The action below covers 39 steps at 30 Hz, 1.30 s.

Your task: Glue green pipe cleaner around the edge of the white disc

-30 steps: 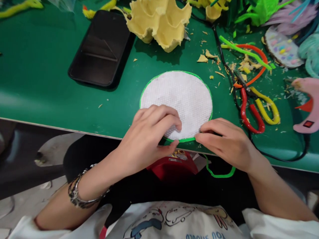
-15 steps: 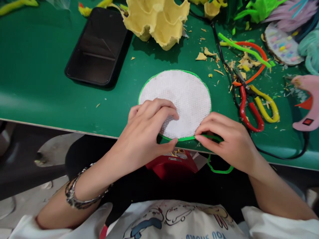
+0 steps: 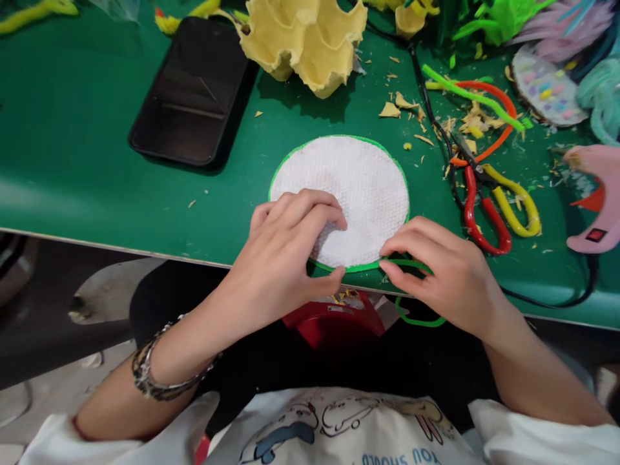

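- Currently, the right hand is closed on a green pipe cleaner, its thumb and forefinger on either side of the strand at the disc's lower right edge.
- Left hand: palm down, thumb and forefinger apart, fingers resting on the white textured disc, thumb at its lower rim. Fingertips partly hidden.
- Disc: lying flat at the near edge of the counter, between the hands. Green pipe cleaner follows its visible rim; loose length passes through the right hand's grip, and a green loop shows below the counter edge.
- Left wrist: dark and silver bracelet.
- Below the counter edge: red container holding yellow scraps.
- Right of the disc: scissors with one red and one yellow handle, beside a black cord; orange pipe cleaner and bright green pipe cleaner above them, amid yellow shavings.
- Far right: pink glue gun, lying on its side; farther back, a pastel-dotted disc touching teal yarn.
- Beyond the disc: yellow egg-carton piece; to its left, a black smartphone-like slab, exact type uncertain.
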### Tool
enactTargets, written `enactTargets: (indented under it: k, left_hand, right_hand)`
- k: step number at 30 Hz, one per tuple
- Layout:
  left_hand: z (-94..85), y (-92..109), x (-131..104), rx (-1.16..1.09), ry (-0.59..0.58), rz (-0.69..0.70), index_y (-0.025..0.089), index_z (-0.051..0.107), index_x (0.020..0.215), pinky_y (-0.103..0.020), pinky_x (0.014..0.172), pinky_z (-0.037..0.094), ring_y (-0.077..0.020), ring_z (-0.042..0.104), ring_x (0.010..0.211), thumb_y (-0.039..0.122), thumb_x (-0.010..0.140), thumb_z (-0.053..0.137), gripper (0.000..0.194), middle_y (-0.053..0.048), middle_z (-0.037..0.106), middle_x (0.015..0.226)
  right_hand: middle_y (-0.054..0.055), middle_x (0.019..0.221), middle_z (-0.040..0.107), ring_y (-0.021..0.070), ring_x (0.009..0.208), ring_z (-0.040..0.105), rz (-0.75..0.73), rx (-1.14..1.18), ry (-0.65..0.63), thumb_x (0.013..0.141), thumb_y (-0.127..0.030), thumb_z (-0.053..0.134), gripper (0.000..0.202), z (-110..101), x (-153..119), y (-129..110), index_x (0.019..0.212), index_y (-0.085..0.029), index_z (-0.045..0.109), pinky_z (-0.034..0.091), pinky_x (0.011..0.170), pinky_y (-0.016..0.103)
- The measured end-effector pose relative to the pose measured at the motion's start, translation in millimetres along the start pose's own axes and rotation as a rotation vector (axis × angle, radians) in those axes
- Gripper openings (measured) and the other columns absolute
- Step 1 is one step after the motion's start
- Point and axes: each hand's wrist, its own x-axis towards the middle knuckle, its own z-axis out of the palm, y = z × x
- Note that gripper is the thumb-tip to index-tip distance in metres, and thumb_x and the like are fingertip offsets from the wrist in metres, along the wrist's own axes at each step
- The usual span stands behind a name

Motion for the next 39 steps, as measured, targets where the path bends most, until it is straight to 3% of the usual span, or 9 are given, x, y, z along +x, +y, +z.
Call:
enactTargets:
  k: [12,20,28,30,33,39]
  left_hand:
    - [0.4,2,0,0.041,0.013,-0.002,0.023,0.051,0.107,-0.037,0.086,0.035,-0.0249,0.054,0.107,0.023,0.077,0.063,0.032,-0.005,0.060,0.116]
    - [0.0,2,0,0.059,0.015,0.009,0.022,0.051,0.107,-0.039,0.084,0.035,-0.0263,0.054,0.106,0.023,0.077,0.061,0.031,-0.007,0.060,0.115]
    - [1.0,2,0,0.068,0.023,0.002,0.023,0.051,0.107,-0.039,0.085,0.036,-0.0257,0.054,0.106,0.023,0.077,0.062,0.033,-0.005,0.061,0.114]
    - [1.0,2,0,0.070,0.027,0.002,0.024,0.051,0.107,-0.039,0.085,0.036,-0.0255,0.055,0.105,0.023,0.076,0.063,0.033,-0.005,0.061,0.113]
    - [0.4,2,0,0.061,0.027,0.013,0.023,0.053,0.107,-0.039,0.085,0.036,-0.0255,0.055,0.103,0.023,0.076,0.063,0.032,-0.005,0.060,0.111]
    - [-0.8,0,0,0.033,0.010,0.013,0.021,0.052,0.108,-0.038,0.086,0.035,-0.0253,0.054,0.105,0.023,0.078,0.063,0.032,-0.005,0.060,0.112]
  right_hand:
    - [0.001,0.080,0.062,0.0113,0.073,0.059,-0.037,-0.015,0.027,0.091,-0.022,0.056,0.007,2,0,4,0.086,-0.019,0.060,0.048,0.068,0.025]
    - [0.002,0.081,0.063,0.0120,0.073,0.060,-0.066,-0.126,-0.023,0.094,-0.023,0.052,0.012,2,-1,4,0.086,-0.019,0.059,0.043,0.064,0.025]
    - [-0.002,0.062,0.052,0.0115,0.053,0.040,-0.286,-0.402,0.018,0.089,-0.008,0.052,0.021,1,0,-2,0.071,-0.019,0.057,0.034,0.055,0.029]
    - [-0.002,0.061,0.051,0.0116,0.053,0.040,-0.281,-0.409,0.025,0.088,-0.008,0.052,0.020,3,-1,-2,0.072,-0.019,0.058,0.033,0.054,0.030]
    - [-0.001,0.067,0.056,0.0116,0.058,0.047,-0.212,-0.345,0.001,0.091,-0.014,0.051,0.016,4,-1,2,0.078,-0.019,0.059,0.037,0.057,0.029]
    - [0.002,0.090,0.064,0.0109,0.082,0.061,-0.109,0.091,-0.096,0.093,-0.021,0.054,0.006,-8,-1,14,0.096,-0.019,0.059,0.047,0.074,0.023]
